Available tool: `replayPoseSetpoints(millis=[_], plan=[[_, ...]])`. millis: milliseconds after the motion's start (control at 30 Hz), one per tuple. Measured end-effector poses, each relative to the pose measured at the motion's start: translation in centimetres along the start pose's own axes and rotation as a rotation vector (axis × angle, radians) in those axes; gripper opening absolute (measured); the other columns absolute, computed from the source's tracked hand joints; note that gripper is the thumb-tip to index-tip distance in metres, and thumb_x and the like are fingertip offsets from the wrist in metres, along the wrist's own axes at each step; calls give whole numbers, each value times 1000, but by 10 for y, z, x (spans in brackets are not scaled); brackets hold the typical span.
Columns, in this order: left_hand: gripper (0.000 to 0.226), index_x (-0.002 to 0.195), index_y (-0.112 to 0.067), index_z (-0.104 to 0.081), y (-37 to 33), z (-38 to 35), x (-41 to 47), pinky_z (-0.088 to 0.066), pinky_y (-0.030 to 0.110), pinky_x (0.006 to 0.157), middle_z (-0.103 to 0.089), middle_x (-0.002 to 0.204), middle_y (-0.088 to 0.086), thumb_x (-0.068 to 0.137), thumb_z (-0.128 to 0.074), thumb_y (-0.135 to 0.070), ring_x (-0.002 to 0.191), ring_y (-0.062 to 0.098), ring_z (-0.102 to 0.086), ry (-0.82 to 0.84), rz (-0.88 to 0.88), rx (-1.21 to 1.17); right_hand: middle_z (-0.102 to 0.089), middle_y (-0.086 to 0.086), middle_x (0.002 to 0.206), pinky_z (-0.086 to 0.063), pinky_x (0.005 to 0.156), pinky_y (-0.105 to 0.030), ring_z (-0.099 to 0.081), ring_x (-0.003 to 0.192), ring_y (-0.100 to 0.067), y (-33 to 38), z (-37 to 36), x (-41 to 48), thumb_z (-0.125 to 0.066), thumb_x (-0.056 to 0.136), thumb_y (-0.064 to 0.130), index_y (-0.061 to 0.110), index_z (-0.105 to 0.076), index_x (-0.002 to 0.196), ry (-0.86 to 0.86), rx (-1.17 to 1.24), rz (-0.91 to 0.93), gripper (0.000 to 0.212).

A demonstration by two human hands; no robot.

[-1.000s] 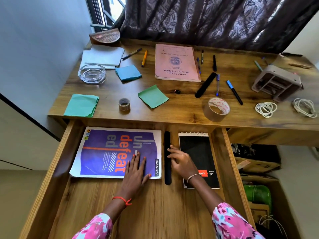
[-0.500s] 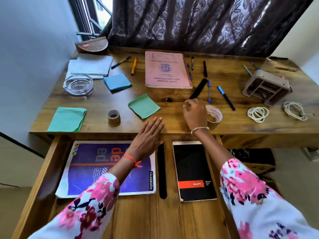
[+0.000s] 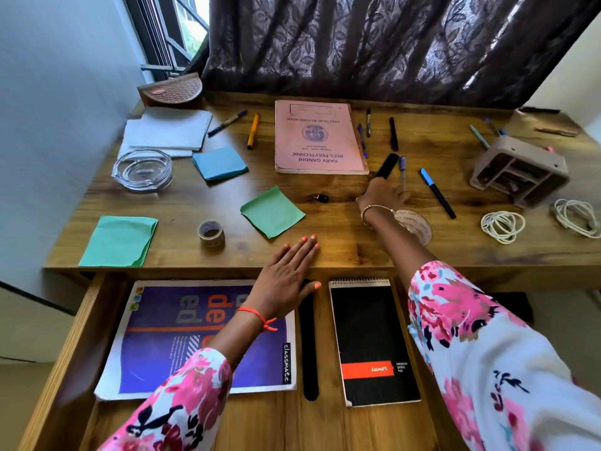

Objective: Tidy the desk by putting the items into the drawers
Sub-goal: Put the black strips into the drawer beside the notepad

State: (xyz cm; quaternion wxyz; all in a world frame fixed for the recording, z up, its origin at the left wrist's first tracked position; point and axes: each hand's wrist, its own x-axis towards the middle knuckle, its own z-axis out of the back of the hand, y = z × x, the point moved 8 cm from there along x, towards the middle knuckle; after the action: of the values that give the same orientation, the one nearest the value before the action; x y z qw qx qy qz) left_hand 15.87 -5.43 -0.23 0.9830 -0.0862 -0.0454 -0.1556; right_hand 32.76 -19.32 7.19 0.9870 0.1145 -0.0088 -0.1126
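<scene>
The open drawer [image 3: 65,359] holds a purple notebook [image 3: 162,346], a black strip [image 3: 309,353] and a black spiral pad [image 3: 370,340]. My left hand [image 3: 286,278] lies flat, fingers apart, on the desk's front edge above the drawer. My right hand [image 3: 380,196] reaches over the desk and covers the near end of a second black strip [image 3: 387,164]; its fingers are hidden, so a grip cannot be judged. A pink record book [image 3: 317,138] lies just left of that strip. Pens [image 3: 435,192] lie to its right.
On the desk [image 3: 325,229] are green papers [image 3: 273,211], a blue paper [image 3: 219,162], a small tape roll [image 3: 211,233], a large tape roll [image 3: 418,224], a glass ashtray [image 3: 143,169], white sheets [image 3: 169,128], coiled cords [image 3: 502,226] and a tipped organizer [image 3: 520,170].
Both hands left the drawer. My right hand passed the large tape roll and went further back to the black strip. My left hand settled on the desk's front edge.
</scene>
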Motion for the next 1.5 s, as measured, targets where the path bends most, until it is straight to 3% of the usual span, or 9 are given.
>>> replayPoseSetpoints(millis=[333, 467, 567, 633, 733, 933, 1133, 1267, 1500], plan=[[81, 147, -13, -12, 2, 2, 2, 6, 28, 113, -12, 156, 5, 87, -2, -66, 143, 18, -7, 6, -1, 11, -62, -14, 116, -32, 103, -43, -51, 118, -33, -9, 26, 5, -60, 86, 12, 4, -60, 106, -107, 362, -160, 21], [81, 148, -13, -7, 2, 4, 4, 11, 28, 114, -3, 156, 3, 83, -11, -62, 141, 16, 5, 14, -5, 3, -59, -8, 90, -50, 81, -31, -59, 100, -22, -17, 49, -16, -55, 89, 11, 2, -61, 86, -9, 687, -226, 11], [83, 148, -15, 2, 2, 2, 3, 13, 28, 113, 9, 155, 1, 81, -9, -63, 140, 13, 15, 78, -11, 14, -57, -1, 70, -44, 48, -14, -60, 82, -18, -26, 62, -47, -67, 82, 12, 8, -55, 64, -8, 835, -226, 22], [78, 147, -15, 6, 2, 2, 3, 14, 28, 112, 11, 156, 3, 90, -27, -56, 141, 14, 16, 133, -9, 17, -61, 1, 76, -45, 56, -13, -58, 74, -11, -35, 57, -75, -70, 80, 14, 6, -66, 77, 39, 918, -207, 9], [86, 147, -13, 9, -1, 4, -1, 14, 29, 113, 13, 156, 4, 89, -49, -43, 136, 12, 23, 168, 30, 4, -60, 6, 81, -42, 55, 1, -52, 69, -1, -61, 37, -132, -69, 80, 11, 8, -67, 97, 156, 994, -174, 18], [96, 146, -5, -2, -19, -3, -59, 14, 21, 114, 0, 155, 11, 73, -48, -47, 143, 13, 13, -3, 52, -212, -65, 1, 70, -42, 41, -10, -55, 52, -6, -140, -42, -245, -70, 77, 3, 10, -68, 93, 410, 955, -313, 17], [101, 137, -34, 31, -32, -56, -132, 15, 21, 113, 10, 155, 4, 74, -38, -74, 140, 6, 21, 135, 119, -323, -61, 3, 50, -40, 37, -14, -50, 36, -3, -166, -97, -283, -73, 74, -2, 15, -65, 65, 463, 853, -347, 21], [96, 131, -41, 38, -37, -70, -149, 17, 24, 113, 15, 155, 0, 69, -20, -85, 139, 5, 25, 182, 125, -336, -61, -3, 59, -40, 37, -10, -50, 39, -3, -163, -112, -280, -70, 77, 0, 3, -70, 79, 450, 813, -348, 5], [95, 134, -39, 36, -37, -70, -155, 21, 22, 112, 12, 155, 1, 73, -24, -83, 139, 5, 24, 142, 123, -312, -61, -5, 66, -44, 40, -9, -54, 52, -10, -156, -124, -274, -68, 78, -1, -4, -68, 89, 400, 784, -365, 11]])
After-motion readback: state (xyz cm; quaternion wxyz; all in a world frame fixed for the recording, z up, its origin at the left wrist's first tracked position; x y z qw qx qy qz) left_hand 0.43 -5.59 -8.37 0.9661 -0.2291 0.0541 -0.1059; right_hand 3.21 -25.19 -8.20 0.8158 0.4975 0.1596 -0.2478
